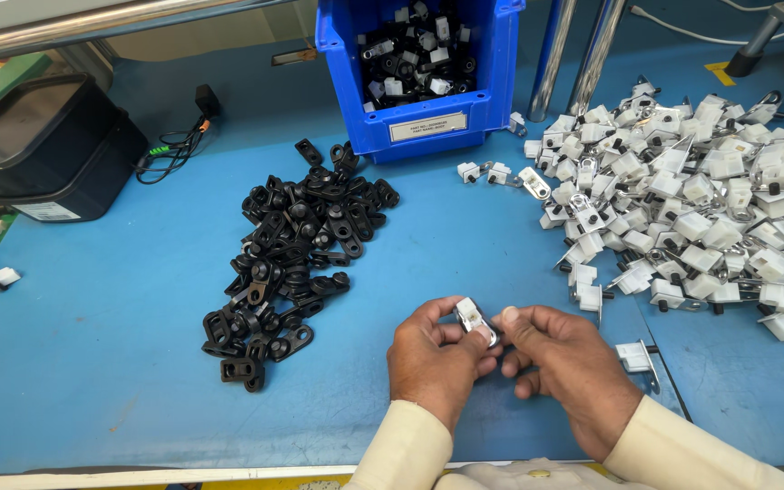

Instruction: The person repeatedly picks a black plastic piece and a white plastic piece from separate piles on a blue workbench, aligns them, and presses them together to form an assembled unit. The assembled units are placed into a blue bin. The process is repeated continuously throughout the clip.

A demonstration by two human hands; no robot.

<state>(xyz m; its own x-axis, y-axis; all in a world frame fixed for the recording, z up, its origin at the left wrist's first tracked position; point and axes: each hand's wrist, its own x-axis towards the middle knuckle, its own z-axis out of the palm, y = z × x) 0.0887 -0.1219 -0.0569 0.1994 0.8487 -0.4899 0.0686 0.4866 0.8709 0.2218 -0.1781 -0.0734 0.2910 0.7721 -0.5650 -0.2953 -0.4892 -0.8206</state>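
Hands meet low over the blue worktop, the left hand and right hand both pinching one small white-and-metal clip between fingertips, with a black parts heap left and a white clips pile right.

You wear a long-sleeved garment of pale cream cloth. Both sleeves reach to your wrists and end in plain, smooth cuffs with no button showing. Your left hand and right hand are bare: no gloves, rings or watch. Between the sleeves, at the bottom edge, a fold of the same cream cloth shows, with a small yellowish spot on it.
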